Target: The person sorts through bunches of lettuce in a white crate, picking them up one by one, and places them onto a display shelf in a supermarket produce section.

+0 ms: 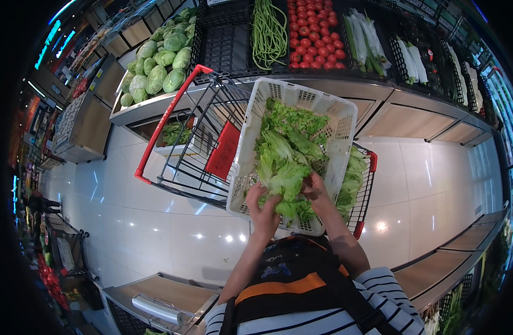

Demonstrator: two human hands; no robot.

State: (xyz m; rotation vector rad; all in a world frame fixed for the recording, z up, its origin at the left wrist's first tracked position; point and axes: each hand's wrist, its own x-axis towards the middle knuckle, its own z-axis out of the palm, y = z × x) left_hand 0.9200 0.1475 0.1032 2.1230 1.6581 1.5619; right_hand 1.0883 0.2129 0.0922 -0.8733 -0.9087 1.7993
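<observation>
Both my hands are inside a white perforated plastic crate (pixel 345 125) that rests across a shopping cart (pixel 185 173) with red trim. My left hand (pixel 262 211) grips the near edge of a head of leafy lettuce (pixel 285 178), fingers curled onto its leaves. On the other side, my right hand (pixel 317 192) holds the same lettuce, its fingertips partly hidden by leaves. More loose lettuce (pixel 296 115) fills the far part of the crate. Further lettuce (pixel 352 180) lies in the cart's basket, to the right of the crate and partly covered by it.
Beyond the cart runs a produce stand with cabbages (pixel 156 71), long beans (pixel 268 37), tomatoes (pixel 315 37) and leeks (pixel 365 42). A black crate (pixel 223 46) sits among them. Behind me are a low counter with a roll of plastic bags (pixel 158 310) and another wooden-topped counter (pixel 441 268).
</observation>
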